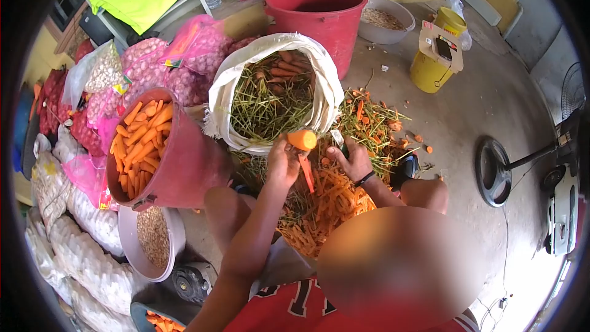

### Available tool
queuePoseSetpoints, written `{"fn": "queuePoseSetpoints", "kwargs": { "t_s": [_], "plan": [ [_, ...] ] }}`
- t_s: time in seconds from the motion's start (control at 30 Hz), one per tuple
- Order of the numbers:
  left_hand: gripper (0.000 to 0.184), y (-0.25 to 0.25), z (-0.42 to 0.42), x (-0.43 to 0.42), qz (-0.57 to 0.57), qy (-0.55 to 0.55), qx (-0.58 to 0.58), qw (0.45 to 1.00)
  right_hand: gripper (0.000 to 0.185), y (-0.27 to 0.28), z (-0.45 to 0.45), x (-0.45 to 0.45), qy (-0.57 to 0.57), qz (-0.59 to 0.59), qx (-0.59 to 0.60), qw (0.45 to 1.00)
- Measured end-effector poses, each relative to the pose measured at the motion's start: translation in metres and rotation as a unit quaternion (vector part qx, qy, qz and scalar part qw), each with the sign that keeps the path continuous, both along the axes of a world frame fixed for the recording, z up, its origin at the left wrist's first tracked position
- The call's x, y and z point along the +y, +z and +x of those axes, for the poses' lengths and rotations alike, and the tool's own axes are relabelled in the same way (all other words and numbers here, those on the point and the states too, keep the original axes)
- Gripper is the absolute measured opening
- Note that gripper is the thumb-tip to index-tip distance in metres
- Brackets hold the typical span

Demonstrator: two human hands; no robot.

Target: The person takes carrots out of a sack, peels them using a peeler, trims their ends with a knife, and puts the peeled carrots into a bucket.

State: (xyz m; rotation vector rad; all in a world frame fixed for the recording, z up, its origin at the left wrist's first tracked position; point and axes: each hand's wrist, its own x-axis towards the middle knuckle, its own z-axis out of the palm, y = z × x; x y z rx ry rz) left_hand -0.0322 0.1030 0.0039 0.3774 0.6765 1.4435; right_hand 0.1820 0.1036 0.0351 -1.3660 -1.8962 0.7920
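My left hand is closed round a thick orange carrot, its blunt end facing right. An orange-red strip hangs just below the carrot. To the right, my right hand grips a small bladed tool with a pale blade and a dark handle mostly hidden by the fingers. The tool and carrot are apart. Beyond both hands stands an open white sack holding carrots and green stalks. Orange peelings are heaped below the hands, and cut stalks and carrot ends lie to the right.
A tilted red tub of peeled carrots is at left, above a pale basin. Behind the sack stands a large red bin. Yellow bucket and fan base stand right. Bags of bulbs line the left.
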Motion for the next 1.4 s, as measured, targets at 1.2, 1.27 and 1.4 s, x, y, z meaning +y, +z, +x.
{"fn": "queuePoseSetpoints", "kwargs": {
  "t_s": [1.2, 1.27, 1.4],
  "plan": [
    [0.039, 0.052, -0.037, 0.093, -0.008, -0.123, 0.322, 0.938, 0.044, 0.056, 0.091, 0.003, -0.034, -0.052, 0.021, 0.998],
    [0.037, 0.042, -0.05, 0.141, -0.061, -0.149, 0.415, 0.896, 0.043, 0.073, 0.1, 0.009, -0.047, -0.062, -0.01, 0.997],
    [0.037, -0.018, -0.081, 0.251, -0.016, -0.13, 0.684, 0.718, 0.045, 0.082, 0.101, 0.016, -0.028, -0.075, -0.039, 0.996]
  ]
}}
